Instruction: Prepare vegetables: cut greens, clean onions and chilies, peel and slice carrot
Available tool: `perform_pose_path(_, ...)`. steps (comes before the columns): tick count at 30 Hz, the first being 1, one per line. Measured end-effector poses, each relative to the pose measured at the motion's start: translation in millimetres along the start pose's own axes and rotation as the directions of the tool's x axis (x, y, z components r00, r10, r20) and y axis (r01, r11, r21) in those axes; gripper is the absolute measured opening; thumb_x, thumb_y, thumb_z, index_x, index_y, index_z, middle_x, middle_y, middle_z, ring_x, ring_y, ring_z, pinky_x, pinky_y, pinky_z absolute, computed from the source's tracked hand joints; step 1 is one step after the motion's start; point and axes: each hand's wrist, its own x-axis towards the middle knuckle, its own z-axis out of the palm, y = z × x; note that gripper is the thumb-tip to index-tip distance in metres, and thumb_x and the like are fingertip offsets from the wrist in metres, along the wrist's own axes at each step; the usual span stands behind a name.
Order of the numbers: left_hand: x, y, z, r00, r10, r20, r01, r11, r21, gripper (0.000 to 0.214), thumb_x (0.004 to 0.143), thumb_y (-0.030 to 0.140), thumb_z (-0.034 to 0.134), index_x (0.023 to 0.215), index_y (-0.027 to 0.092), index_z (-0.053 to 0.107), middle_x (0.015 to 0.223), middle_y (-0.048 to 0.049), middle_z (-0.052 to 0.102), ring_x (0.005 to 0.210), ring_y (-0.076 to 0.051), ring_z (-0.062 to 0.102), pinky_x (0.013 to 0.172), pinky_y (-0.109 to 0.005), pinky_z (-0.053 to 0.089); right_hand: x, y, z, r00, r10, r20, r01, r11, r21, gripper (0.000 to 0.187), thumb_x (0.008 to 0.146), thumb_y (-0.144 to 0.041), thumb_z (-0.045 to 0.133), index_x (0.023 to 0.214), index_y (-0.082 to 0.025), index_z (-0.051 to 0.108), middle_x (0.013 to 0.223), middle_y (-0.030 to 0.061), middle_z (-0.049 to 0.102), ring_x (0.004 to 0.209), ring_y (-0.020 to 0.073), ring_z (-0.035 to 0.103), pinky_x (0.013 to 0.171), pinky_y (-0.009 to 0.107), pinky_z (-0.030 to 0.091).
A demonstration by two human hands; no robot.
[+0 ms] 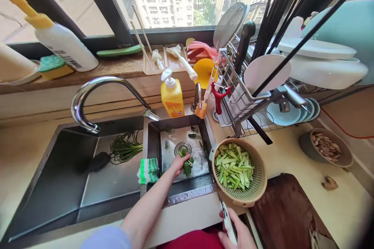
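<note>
My left hand (177, 165) is closed on a bunch of green leaves (187, 168), held over the small right sink basin (172, 190) near its drain (183, 148). At the bottom of the view, my right hand (240, 232) grips a small tool with a white handle (229, 226); its narrow metal end points up, and its exact kind is unclear. Just beyond that hand, a beige colander (261, 179) holds cut pale-green vegetable strips (234, 166). Wet patches and dark green scraps lie in the small basin.
A bunch of thin green stalks (127, 148) lies in the large left basin. A green-and-white cloth (148, 171) hangs over the divider. Curved faucet (109, 79), yellow soap bottle (172, 99) and dish rack (233, 105) stand behind. At right are a cutting board (289, 206) and a bowl (315, 151).
</note>
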Motion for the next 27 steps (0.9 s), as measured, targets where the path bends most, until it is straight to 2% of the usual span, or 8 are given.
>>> perform_pose_path(2, -24.3, 12.7, -7.2, 0.999, 0.036, 0.020, -0.036, 0.999, 0.001, 0.041, 0.053, 0.036, 0.078, 0.079, 0.016, 0.054, 0.064, 0.0014, 0.058, 0.054, -0.011, 0.055, 0.051, -0.022, 0.045, 22.9, -35.3, 9.6, 0.996, -0.083, -0.036, 0.083, 0.997, -0.007, 0.031, 0.071, -0.038, 0.053, 0.095, -0.018, 0.057, 0.078, 0.0039, 0.064, 0.068, 0.0183, 0.059, 0.067, 0.026, 0.046)
perform_pose_path(4, -48.5, 24.9, -9.2, 0.994, 0.092, 0.054, -0.093, 0.995, 0.022, 0.042, 0.051, 0.035, 0.079, 0.079, 0.016, 0.054, 0.064, 0.0015, 0.058, 0.056, -0.011, 0.056, 0.054, -0.022, 0.046, 50.9, -71.5, 22.0, 0.976, -0.187, -0.116, 0.184, 0.982, -0.034, 0.020, 0.075, -0.033, 0.050, 0.088, -0.019, 0.053, 0.076, 0.0026, 0.062, 0.069, 0.0168, 0.057, 0.066, 0.025, 0.044)
perform_pose_path(8, -91.3, 46.6, -4.1, 0.967, 0.201, 0.158, -0.216, 0.973, 0.081, 0.041, 0.054, 0.042, 0.077, 0.079, 0.015, 0.057, 0.070, -0.0023, 0.062, 0.067, -0.016, 0.059, 0.065, -0.025, 0.046, 99.6, -116.6, 49.4, 0.934, -0.316, -0.169, 0.299, 0.947, -0.118, 0.017, 0.073, -0.026, 0.050, 0.089, -0.019, 0.050, 0.074, 0.0012, 0.060, 0.066, 0.0158, 0.055, 0.062, 0.024, 0.040)
perform_pose_path(11, -113.3, 59.3, -4.1, 0.951, 0.224, 0.215, -0.248, 0.964, 0.094, 0.042, 0.058, 0.049, 0.072, 0.080, 0.015, 0.058, 0.074, -0.0043, 0.063, 0.072, -0.017, 0.059, 0.068, -0.026, 0.045, 113.2, -120.2, 64.9, 0.915, -0.366, -0.166, 0.349, 0.929, -0.126, 0.012, 0.074, -0.026, 0.048, 0.084, -0.019, 0.050, 0.069, -0.0004, 0.058, 0.061, 0.0143, 0.053, 0.056, 0.022, 0.038)
perform_pose_path(14, -123.7, 67.9, -12.9, 0.920, 0.282, 0.273, -0.328, 0.934, 0.141, 0.040, 0.063, 0.049, 0.068, 0.078, 0.014, 0.057, 0.077, -0.0040, 0.063, 0.074, -0.016, 0.058, 0.069, -0.025, 0.044, 114.3, -115.7, 70.0, 0.887, -0.390, -0.247, 0.384, 0.920, -0.071, 0.009, 0.074, -0.027, 0.048, 0.079, -0.020, 0.049, 0.066, -0.0010, 0.057, 0.059, 0.0136, 0.052, 0.056, 0.023, 0.039)
perform_pose_path(19, -120.2, 73.0, -26.0, 0.856, 0.278, 0.436, -0.403, 0.886, 0.228, 0.038, 0.059, 0.043, 0.073, 0.074, 0.014, 0.053, 0.082, -0.0034, 0.061, 0.070, -0.012, 0.055, 0.065, -0.024, 0.043, 122.0, -119.3, 65.2, 0.878, -0.244, -0.411, 0.358, 0.905, 0.228, 0.020, 0.067, -0.032, 0.056, 0.080, -0.019, 0.048, 0.071, 0.0001, 0.057, 0.062, 0.0144, 0.055, 0.060, 0.025, 0.045)
perform_pose_path(23, -112.1, 77.5, -20.5, 0.873, 0.254, 0.415, -0.386, 0.881, 0.273, 0.038, 0.054, 0.038, 0.076, 0.070, 0.015, 0.050, 0.062, 0.0039, 0.052, 0.057, -0.008, 0.049, 0.055, -0.021, 0.040, 118.2, -119.2, 51.9, 0.892, -0.106, -0.439, 0.299, 0.867, 0.398, 0.032, 0.062, -0.037, 0.060, 0.086, -0.018, 0.050, 0.074, 0.0015, 0.058, 0.067, 0.0160, 0.057, 0.063, 0.028, 0.046)
perform_pose_path(27, -108.7, 90.3, -7.4, 0.900, 0.256, 0.353, -0.359, 0.895, 0.267, 0.038, 0.055, 0.038, 0.075, 0.074, 0.015, 0.053, 0.063, 0.0033, 0.053, 0.056, -0.009, 0.050, 0.055, -0.021, 0.041, 75.6, -102.5, 26.3, 0.926, -0.074, -0.370, 0.211, 0.915, 0.345, 0.041, 0.064, -0.040, 0.061, 0.096, -0.017, 0.051, 0.078, 0.0021, 0.059, 0.071, 0.0168, 0.057, 0.067, 0.028, 0.044)
